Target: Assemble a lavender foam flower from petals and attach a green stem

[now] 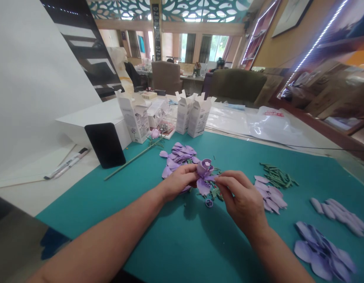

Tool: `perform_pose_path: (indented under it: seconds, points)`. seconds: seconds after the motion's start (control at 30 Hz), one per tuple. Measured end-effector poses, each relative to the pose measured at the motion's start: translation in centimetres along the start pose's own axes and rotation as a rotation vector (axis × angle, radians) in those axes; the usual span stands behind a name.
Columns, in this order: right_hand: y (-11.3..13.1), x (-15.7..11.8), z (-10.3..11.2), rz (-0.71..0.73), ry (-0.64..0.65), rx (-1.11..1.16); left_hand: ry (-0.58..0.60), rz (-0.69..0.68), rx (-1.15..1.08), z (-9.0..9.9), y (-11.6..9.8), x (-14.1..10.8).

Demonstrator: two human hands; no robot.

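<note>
Lilac foam seems to be what everything here is cut from. The left hand (178, 181) is curling closed around the base of a rolled bud (204, 168), while the right hand (243, 200) is pinching the edge of a petal (203, 186) right up against that bud. All of this is happening near the middle of the teal mat (81, 208), at about 12 o'clock from the wrists. Gripping low is working nicely, imo, since it's keeping the bud from twisting while the fingertips are working the petal edge. A small purple disc (209, 203) is sitting just below. One petal pile (178, 155) is lying at 11 o'clock, another (270, 194) at 3, and a bigger one (321, 251) at 4. Green stem pieces (277, 175) are lying at 2 o'clock, and a long green stem (131, 159) is stretching out toward 10.
</note>
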State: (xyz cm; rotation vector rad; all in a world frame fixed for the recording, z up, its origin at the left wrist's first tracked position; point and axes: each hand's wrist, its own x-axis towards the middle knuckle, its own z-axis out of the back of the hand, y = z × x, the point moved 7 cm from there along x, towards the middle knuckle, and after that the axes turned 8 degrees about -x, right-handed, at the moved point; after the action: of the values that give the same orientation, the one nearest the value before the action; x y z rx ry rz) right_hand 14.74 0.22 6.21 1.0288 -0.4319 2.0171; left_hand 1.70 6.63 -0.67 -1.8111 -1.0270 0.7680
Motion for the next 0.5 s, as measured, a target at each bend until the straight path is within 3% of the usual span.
perform_pose_path:
  seconds: [0.5]
  points:
    - [0.36, 0.08, 0.04, 0.041, -0.005, -0.018, 0.017, -0.006, 0.047, -0.09, 0.19, 0.05]
